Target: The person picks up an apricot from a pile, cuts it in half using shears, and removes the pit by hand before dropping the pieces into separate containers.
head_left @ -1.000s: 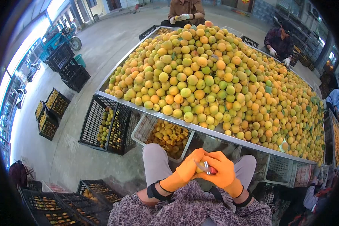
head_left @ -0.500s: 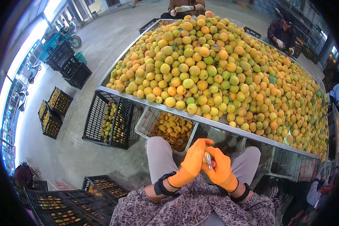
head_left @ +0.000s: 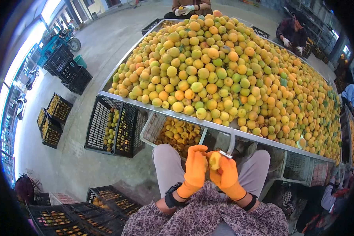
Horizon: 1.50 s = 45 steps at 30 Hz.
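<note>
In front of my lap both hands are raised in orange gloves. My right hand is closed around a small knife, whose metal part sticks out above the fingers. A cut apricot half, its inner side showing, is pinched in the same hand. My left hand is close beside it with fingers curled; whatever it holds is hidden by the glove. Just beyond my hands, a white crate holds split apricots. Whole apricots are heaped on the metal-edged table ahead.
Black crates with fruit stand left of the white crate, and more crates lie at lower left. Stacked crates and a blue three-wheeler are farther left. Two people with white gloves sit beyond the heap.
My hands have moved apart slightly, and the cut apricot half now shows in my right hand. The knife's metal part has swung up and to the right.
</note>
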### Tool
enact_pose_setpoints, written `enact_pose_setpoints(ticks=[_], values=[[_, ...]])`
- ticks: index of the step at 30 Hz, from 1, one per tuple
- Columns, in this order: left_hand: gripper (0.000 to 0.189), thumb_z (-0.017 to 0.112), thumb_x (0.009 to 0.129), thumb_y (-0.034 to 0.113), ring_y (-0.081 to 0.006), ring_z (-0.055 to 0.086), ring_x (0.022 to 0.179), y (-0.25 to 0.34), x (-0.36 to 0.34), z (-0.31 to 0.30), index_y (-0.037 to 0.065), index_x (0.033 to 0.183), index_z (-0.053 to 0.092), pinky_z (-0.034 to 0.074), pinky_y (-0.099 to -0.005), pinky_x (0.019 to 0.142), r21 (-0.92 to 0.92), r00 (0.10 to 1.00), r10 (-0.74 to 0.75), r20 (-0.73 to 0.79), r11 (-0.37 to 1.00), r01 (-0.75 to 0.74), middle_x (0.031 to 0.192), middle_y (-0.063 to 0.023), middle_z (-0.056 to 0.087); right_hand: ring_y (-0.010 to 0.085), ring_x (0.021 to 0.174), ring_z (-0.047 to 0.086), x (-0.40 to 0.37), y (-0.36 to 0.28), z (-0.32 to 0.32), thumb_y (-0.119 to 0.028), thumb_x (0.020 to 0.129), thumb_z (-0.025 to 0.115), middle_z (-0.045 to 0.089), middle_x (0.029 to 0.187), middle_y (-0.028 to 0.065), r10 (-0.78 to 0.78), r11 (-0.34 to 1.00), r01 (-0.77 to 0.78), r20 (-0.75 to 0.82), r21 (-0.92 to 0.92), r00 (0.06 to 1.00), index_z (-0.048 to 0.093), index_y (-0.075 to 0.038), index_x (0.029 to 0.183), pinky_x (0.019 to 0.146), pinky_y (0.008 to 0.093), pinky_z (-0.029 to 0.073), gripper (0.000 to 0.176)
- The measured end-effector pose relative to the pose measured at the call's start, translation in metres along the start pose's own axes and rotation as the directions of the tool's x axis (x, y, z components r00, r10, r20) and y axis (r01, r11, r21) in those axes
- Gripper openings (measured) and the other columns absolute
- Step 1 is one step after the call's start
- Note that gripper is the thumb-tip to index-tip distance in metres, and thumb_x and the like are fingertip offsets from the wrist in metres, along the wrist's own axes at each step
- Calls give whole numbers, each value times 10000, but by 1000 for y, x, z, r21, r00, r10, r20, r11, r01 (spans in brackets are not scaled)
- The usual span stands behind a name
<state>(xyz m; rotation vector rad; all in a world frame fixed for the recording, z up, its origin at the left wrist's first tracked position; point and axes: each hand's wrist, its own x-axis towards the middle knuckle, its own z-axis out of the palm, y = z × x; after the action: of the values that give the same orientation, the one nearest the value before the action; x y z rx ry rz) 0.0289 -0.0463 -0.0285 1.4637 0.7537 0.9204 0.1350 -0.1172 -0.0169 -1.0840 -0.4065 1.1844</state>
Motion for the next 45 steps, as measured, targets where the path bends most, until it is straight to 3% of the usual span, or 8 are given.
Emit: enact_pose_setpoints(ticks=[6,8,10,13,35,40,42,45], values=[[353,428,984,442,-124,497,642,-6,10,-30,94,984,485,395,-246,548,-261,983,-173,54,948,181,792,-56,530,84,382,371,4,-18,10,-133,896,398,530,653,55,154,904,-231,228,360,961,546,29,1149,371,233,280,335],[511,333,963,597,-141,423,545,-1,11,-48,120,969,517,338,-247,503,-818,843,-248,477,227,529,739,-72,529,77,437,429,1,-22,20,-157,867,407,556,675,50,-98,976,112,82,-187,992,538,40,1134,444,214,339,357],[581,295,944,647,-166,403,505,-1,12,-57,125,920,551,321,-273,479,-818,844,-316,433,255,515,695,-81,527,95,363,398,15,-16,25,-32,810,458,587,709,86,-162,984,168,91,-56,983,523,29,1234,348,248,314,433],[592,339,941,634,-177,468,514,-3,13,-69,100,837,573,348,-268,446,-821,809,-474,347,263,506,731,-111,577,46,558,410,70,-10,48,-58,812,649,493,687,-35,-254,783,228,38,-579,967,510,-57,1313,503,200,356,520],[482,438,960,527,-145,377,411,0,12,-64,95,760,514,254,-270,365,-789,778,-580,241,349,505,556,-38,462,72,590,469,19,14,54,-153,738,769,551,660,31,-233,674,279,162,-684,959,619,0,973,545,246,420,318],[529,407,949,576,-155,351,399,-18,13,-68,93,776,531,263,-271,372,-830,827,-427,367,251,498,539,-50,439,87,515,454,1,-5,54,-156,817,679,517,617,28,-174,796,159,30,-584,984,541,-14,850,490,243,400,200],[560,389,943,602,-164,363,406,-15,14,-66,86,786,541,270,-277,376,-855,841,-357,406,177,488,543,-58,444,116,430,430,-9,-25,51,-140,881,554,484,580,38,209,954,-191,55,-232,976,503,-41,794,421,263,378,141],[646,335,933,644,-184,393,424,6,14,-61,60,770,558,284,-302,381,-836,786,-487,382,181,518,550,-71,454,126,388,410,-8,-23,41,-113,903,456,463,561,49,-33,999,31,176,15,984,481,-59,781,373,271,343,136]])
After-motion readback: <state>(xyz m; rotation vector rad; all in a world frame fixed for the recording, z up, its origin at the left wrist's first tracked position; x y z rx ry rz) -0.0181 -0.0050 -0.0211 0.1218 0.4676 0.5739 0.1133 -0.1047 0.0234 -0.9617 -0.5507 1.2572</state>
